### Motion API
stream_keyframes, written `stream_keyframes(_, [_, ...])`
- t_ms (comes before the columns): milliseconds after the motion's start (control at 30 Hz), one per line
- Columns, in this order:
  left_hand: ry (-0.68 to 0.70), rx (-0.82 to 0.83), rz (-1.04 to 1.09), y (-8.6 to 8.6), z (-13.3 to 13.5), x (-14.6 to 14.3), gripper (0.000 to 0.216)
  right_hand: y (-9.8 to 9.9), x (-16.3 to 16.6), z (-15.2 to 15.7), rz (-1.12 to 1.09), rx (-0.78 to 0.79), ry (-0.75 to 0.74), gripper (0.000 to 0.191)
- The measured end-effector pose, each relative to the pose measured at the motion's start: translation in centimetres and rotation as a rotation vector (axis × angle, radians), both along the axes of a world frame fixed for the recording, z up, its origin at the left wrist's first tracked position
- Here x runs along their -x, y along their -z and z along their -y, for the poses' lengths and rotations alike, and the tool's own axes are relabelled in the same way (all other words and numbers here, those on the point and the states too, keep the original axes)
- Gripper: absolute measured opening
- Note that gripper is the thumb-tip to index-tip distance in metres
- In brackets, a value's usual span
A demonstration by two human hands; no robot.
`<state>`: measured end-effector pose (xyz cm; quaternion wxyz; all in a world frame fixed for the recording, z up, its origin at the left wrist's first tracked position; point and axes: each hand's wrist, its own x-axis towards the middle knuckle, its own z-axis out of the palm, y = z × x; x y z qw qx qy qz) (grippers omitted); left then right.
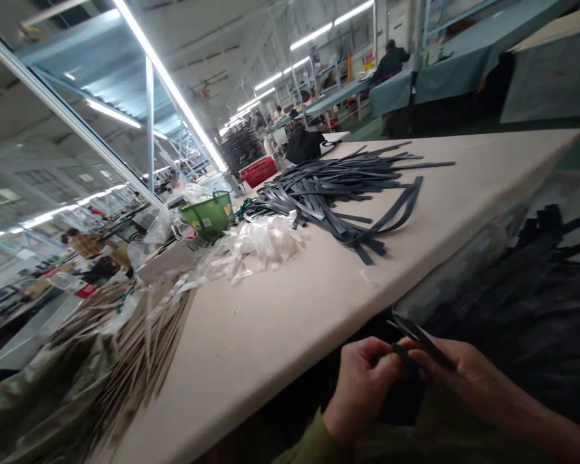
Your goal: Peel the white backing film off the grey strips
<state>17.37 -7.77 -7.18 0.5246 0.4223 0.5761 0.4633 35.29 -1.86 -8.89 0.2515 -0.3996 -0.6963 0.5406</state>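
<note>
Both my hands are low in the frame, below the near edge of the long pale table. My left hand is closed, its fingers pinching a dark strap. My right hand is closed on the same dark strap, whose narrow end sticks up and left between the hands. A large heap of dark grey straps lies farther along the table, out of reach of both hands. A small pile of white plastic scraps lies beside it.
A green basket and a red crate stand on the table's left side. Bundled pale strips and plastic bags cover the near left. Dark fabric lies to the right. Other people work at distant tables.
</note>
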Motion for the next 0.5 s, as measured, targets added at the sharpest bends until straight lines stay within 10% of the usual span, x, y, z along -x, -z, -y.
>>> stream_keyframes(167, [-0.043,-0.108,-0.301,-2.9,-2.3,5.3,0.022,1.0,-1.9,-1.3,0.104,0.245,-0.204,0.051])
stream_keyframes(500, [-0.351,0.150,-1.170,-4.1,-12.4,23.3,0.033,4.5,-1.4,-3.4,0.113,0.343,0.109,0.057])
